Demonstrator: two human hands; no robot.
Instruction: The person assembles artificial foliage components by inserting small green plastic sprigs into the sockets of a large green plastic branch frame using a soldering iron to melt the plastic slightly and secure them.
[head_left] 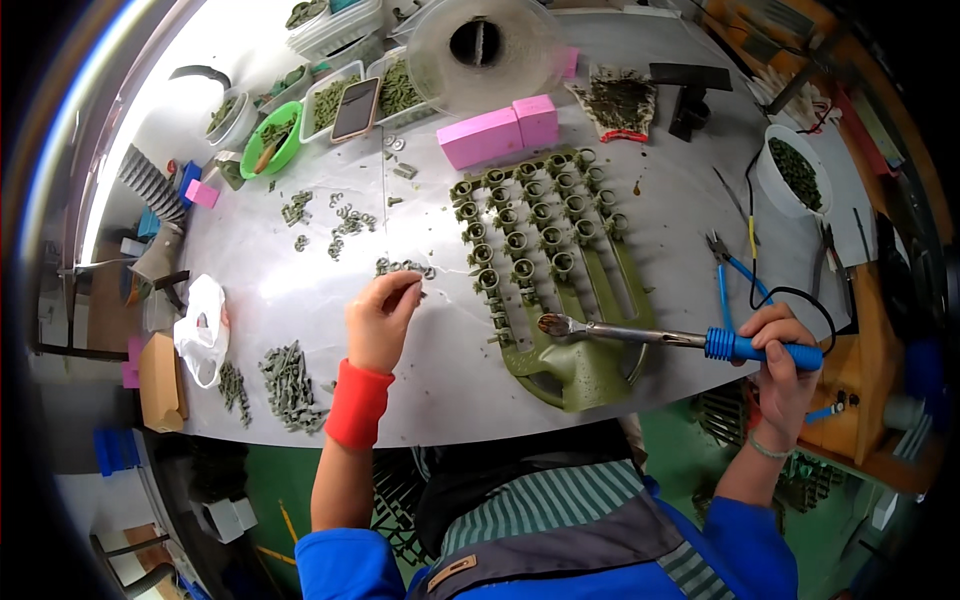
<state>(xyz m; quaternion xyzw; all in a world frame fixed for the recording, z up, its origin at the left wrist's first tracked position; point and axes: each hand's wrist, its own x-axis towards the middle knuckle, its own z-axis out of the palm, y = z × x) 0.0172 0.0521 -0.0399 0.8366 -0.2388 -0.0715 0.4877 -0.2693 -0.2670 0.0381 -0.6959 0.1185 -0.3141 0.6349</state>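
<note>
Gripping blue-handled soldering iron (660,337) in right hand (782,360), left hand (380,318) pinching small green parts (403,267).

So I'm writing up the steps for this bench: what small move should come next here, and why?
Probably carry the small part pinched in the left hand over to the green jig. The fingers are closed on a piece at the small cluster, while the right hand holds the soldering iron with its tip over the jig's lower end.

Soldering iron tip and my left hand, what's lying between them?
Head view: only bare table between the soldering iron tip and left hand.
</note>
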